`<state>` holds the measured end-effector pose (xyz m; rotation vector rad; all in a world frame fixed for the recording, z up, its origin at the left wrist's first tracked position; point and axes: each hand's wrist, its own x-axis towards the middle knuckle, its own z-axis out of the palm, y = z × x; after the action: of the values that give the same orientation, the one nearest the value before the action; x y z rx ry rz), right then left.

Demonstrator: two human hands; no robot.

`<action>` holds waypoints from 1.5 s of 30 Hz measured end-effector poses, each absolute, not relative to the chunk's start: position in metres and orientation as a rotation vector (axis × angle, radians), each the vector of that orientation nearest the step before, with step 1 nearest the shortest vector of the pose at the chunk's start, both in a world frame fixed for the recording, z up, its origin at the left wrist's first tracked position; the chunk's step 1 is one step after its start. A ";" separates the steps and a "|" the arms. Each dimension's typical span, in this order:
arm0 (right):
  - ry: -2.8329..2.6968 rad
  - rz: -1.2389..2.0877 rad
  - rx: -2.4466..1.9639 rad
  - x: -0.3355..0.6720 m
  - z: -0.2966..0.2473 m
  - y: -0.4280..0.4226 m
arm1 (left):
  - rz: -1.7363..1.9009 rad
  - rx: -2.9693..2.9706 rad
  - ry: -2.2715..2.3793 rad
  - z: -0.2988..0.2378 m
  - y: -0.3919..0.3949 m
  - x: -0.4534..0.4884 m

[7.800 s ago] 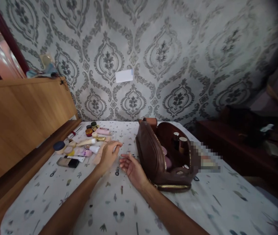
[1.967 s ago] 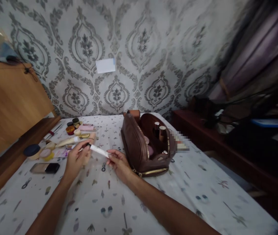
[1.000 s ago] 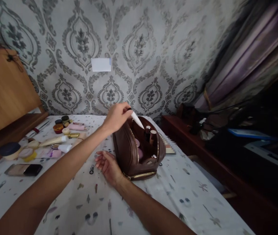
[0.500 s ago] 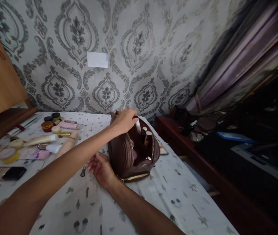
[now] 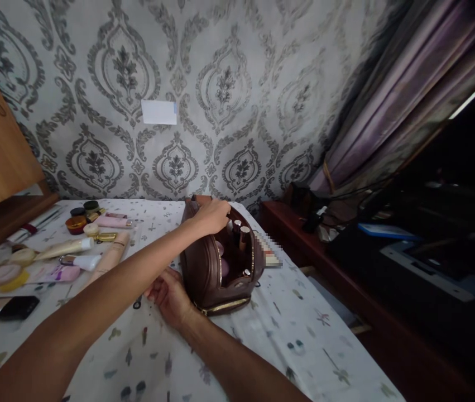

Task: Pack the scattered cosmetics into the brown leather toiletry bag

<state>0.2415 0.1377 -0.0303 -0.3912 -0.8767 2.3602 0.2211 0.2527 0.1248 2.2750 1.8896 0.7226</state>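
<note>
A dark brown makeup bag (image 5: 204, 268) with gold zips stands unzipped on the patterned white cloth. My left hand (image 5: 216, 216) reaches across to its far side, fingers curled down at the mouth and closed on a white tube (image 5: 229, 225), mostly hidden. Inside the bag stand a silver-topped tube (image 5: 237, 225) and a brownish bottle with a pale cap (image 5: 244, 237). Pinkish items (image 5: 224, 267) lie against its left wall. My right hand (image 5: 172, 298) rests palm up beside the bag's left side, under my left forearm, its fingers loosely bent with nothing seen in them.
Several cosmetics lie on the left: a foundation bottle with a black cap (image 5: 3, 308), a cream tube (image 5: 65, 248), a peach tube (image 5: 109, 257) and an amber jar (image 5: 76, 225). A wooden cabinet (image 5: 3, 145) stands far left. On the right, a dark red ledge (image 5: 287, 229) borders the cloth.
My left hand has lowered the white tube deeper into the bag, so less of it shows. My right hand stays beside the bag. The view has shifted slightly.
</note>
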 end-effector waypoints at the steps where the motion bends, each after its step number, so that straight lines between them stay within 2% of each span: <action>1: -0.878 2.358 -0.393 0.242 -0.030 0.138 | 0.712 2.283 1.886 0.124 0.254 0.221; 16: -0.874 2.366 -0.390 0.240 -0.033 0.138 | 0.579 2.312 1.924 0.118 0.259 0.220; 25: -0.866 2.381 -0.360 0.241 -0.033 0.139 | 0.800 2.352 1.902 0.129 0.248 0.221; 33: -0.855 2.356 -0.343 0.240 -0.035 0.140 | 0.873 2.374 1.586 0.131 0.238 0.219; 45: -0.879 2.361 -0.364 0.238 -0.037 0.140 | 0.861 2.355 1.844 0.130 0.246 0.222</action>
<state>0.2381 0.1404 -0.0367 -0.3638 -0.8788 2.3605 0.2220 0.2461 0.1302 2.3552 1.8435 0.8610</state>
